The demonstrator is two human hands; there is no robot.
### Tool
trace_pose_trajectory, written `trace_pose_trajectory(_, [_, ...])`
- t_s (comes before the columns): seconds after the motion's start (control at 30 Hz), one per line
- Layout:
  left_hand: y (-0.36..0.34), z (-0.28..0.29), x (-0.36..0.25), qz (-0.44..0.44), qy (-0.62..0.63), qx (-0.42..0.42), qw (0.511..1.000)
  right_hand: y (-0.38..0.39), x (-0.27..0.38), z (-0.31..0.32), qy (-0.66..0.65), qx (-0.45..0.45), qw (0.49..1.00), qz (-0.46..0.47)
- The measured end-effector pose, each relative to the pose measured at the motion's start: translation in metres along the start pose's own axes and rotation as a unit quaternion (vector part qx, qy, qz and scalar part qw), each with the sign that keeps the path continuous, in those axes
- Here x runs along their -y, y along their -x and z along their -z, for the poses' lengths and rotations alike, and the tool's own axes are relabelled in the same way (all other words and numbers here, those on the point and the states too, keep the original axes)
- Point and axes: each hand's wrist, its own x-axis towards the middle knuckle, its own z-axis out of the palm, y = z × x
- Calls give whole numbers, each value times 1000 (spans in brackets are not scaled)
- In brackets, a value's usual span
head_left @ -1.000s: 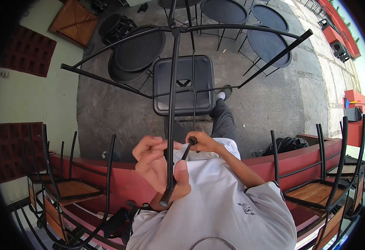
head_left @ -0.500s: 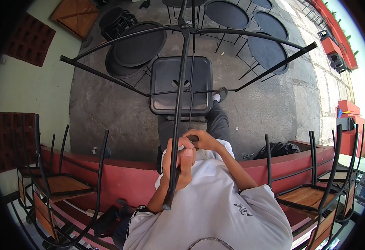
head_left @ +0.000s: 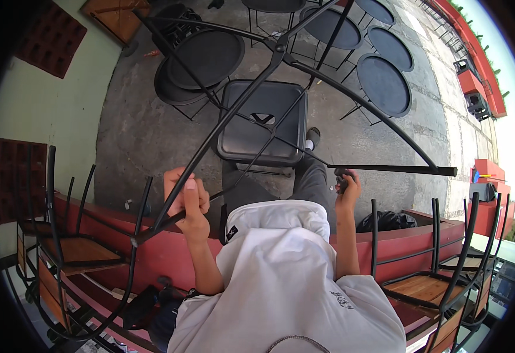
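A black metal folding stand point(head_left: 222, 122), made of thin crossed legs, is held up in front of me. My left hand point(head_left: 187, 197) is closed round one of its legs, close to that leg's lower end. My right hand point(head_left: 348, 191) is out to the right, below another leg's end, with its fingers closed on a small dark object point(head_left: 343, 181) whose kind I cannot make out. Beyond the frame, partly hidden by its bars, a black square stool point(head_left: 240, 132) with a slot in its top stands on the floor before my legs.
Several round black tray tables point(head_left: 384, 85) stand ahead on the concrete floor, more at the left point(head_left: 206, 59). Upturned wooden-seated chairs point(head_left: 84, 250) flank me on a red ledge point(head_left: 151, 253). A black plastic bag point(head_left: 387, 221) lies by the ledge at right.
The folding stand has turned, its near end swinging left with my left hand. My right hand has moved away from my left hand, to the right, carrying the small dark object.
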Motion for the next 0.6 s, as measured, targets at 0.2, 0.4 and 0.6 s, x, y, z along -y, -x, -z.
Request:
trace_pose_trajectory(0.2, [-24, 12, 5, -29, 10, -50, 998, -6, 14, 1, -53, 15, 998, 21])
trace_pose_trajectory(0.4, [-38, 0, 21, -102, 24, -88, 991, 21, 19, -14, 73, 144, 986, 30])
trace_pose_trajectory(0.6, [-78, 5, 24, -202, -45, -129, 970, 19, 24, -13, 152, 235, 960, -23])
